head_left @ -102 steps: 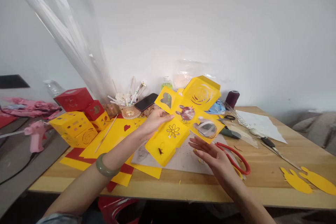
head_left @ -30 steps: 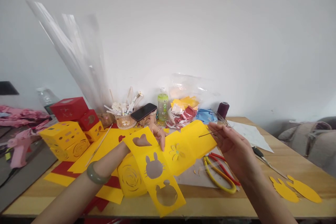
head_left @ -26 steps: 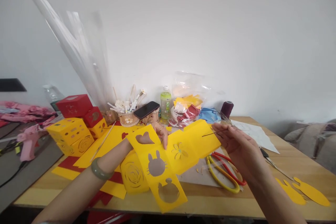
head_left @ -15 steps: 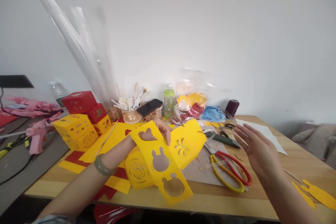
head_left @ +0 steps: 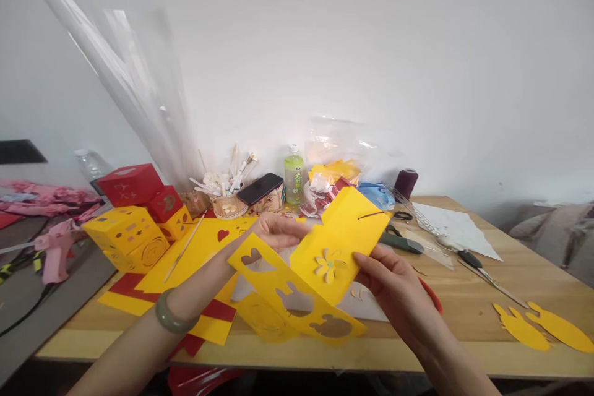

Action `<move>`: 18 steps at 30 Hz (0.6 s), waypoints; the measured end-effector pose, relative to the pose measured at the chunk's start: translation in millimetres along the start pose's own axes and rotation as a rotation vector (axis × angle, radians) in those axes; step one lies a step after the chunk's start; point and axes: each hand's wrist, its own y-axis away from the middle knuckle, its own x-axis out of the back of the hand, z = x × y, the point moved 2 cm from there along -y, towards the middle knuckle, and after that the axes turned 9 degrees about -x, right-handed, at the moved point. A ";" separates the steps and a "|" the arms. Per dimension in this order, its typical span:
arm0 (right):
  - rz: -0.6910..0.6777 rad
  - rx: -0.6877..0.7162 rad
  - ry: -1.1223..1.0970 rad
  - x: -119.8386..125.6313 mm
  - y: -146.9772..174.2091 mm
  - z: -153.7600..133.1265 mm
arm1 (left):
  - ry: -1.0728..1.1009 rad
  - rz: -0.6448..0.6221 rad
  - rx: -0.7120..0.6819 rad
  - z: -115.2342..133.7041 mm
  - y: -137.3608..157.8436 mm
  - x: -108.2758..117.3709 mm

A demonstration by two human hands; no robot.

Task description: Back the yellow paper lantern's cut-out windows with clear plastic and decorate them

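Note:
In both hands is a yellow paper cut-out [head_left: 304, 272], a folded card with a heart, a rabbit head, a bear head, a flower and a rose spiral cut through it. My left hand [head_left: 278, 230] reaches behind the card and grips it near the top, its fingertips partly hidden. On the right edge, beside the flower, my right hand [head_left: 387, 272] pinches the card between thumb and fingers. Red-handled scissors [head_left: 430, 295] lie mostly hidden behind my right hand. Two yellow animal-shaped paper pieces [head_left: 526, 329] rest at the table's right.
Red and yellow paper boxes [head_left: 132, 226] are stacked at left, near a pink glue gun [head_left: 58, 247]. Along the wall stand a cup of sticks [head_left: 227, 204], a phone [head_left: 260, 189], a green bottle [head_left: 294, 176] and a thread spool [head_left: 405, 184]. A black-handled tool [head_left: 471, 260] lies at right.
My right hand has moved left from the open air and now grasps the card's right edge. The card has shifted right and tilted; its flower panel is higher.

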 end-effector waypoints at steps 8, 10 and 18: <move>0.168 0.090 0.136 2.9 16.5 -9.6 | 0.081 -0.398 -0.015 1.9 -16.7 -17.7; 0.188 0.131 0.179 0.1 19.2 -13.5 | 0.058 -0.462 0.017 8.8 -10.4 -28.0; 0.261 0.191 0.327 -7.6 18.9 -31.5 | -0.117 -0.367 0.104 23.3 -0.3 -37.5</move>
